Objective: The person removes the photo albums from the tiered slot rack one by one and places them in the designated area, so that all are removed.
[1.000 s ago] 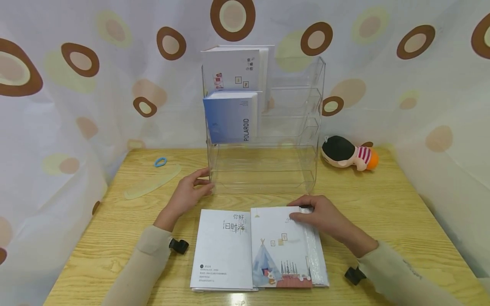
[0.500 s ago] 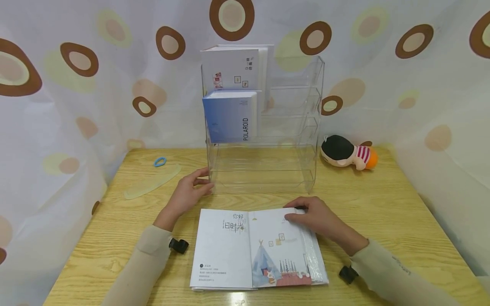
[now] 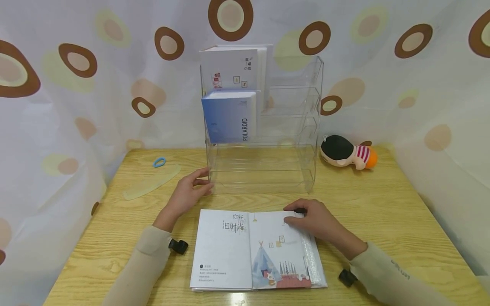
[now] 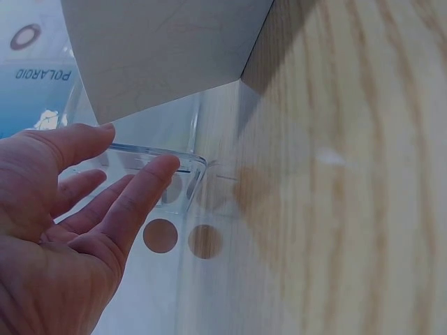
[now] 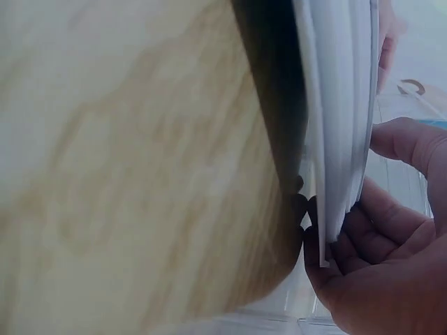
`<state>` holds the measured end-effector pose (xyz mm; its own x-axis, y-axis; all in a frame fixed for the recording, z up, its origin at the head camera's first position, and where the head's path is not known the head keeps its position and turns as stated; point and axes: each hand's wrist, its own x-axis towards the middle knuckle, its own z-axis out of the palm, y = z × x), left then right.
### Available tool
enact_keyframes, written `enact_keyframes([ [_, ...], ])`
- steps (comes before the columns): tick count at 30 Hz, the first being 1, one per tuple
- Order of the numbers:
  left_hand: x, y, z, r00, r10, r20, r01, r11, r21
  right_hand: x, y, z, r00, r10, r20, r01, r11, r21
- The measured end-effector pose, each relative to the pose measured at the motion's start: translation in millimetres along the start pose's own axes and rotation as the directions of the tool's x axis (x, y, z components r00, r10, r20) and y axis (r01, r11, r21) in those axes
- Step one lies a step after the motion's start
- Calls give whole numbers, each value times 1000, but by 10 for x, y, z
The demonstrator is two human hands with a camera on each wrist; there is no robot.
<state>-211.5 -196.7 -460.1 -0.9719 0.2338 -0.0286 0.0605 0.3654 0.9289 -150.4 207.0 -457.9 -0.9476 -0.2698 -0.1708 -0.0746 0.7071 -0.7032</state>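
Note:
An open photo album (image 3: 221, 250) lies on the wooden table, its right page printed with a blue tent and the glossy edges of leaves showing beneath. At its upper right corner my right hand (image 3: 319, 223) grips the right-hand leaves. In the right wrist view, the thumb is on one side of the white leaves (image 5: 342, 112) and the fingers curl round the other. My left hand (image 3: 187, 188) touches the lower left corner of a clear acrylic rack (image 3: 264, 176). Its fingers are extended along the rack's edge in the left wrist view.
Upper rack tiers hold a white album (image 3: 229, 63) and a blue album (image 3: 226, 119) marked POLAROID. To the rack's right lies a plush doll (image 3: 348, 152). On the left are a blue ring (image 3: 159, 162) and a pale yellow strip (image 3: 153, 182). Patterned cloth (image 3: 95, 119) encloses the table's back and sides.
My right hand has shifted slightly left with the tent page, which now sits closer to the left page at the spine. My left hand stays at the rack.

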Motion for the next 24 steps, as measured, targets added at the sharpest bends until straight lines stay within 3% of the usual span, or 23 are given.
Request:
enact_keyframes([
  [7, -1, -15, -1, 1000, 3, -3, -3, 1000, -1, -14, 3, 12, 1000, -25, -18, 25, 1000, -3],
  [18, -7, -7, -4, 1000, -10, -3, 10, 1000, -9, 14, -26, -27, 999, -37, 37, 37, 999, -2],
  [24, 2, -8, -6, 1000, -15, -2, 14, 1000, -22, 48, -84, -110, 998, -59, 15, 58, 998, 35],
])
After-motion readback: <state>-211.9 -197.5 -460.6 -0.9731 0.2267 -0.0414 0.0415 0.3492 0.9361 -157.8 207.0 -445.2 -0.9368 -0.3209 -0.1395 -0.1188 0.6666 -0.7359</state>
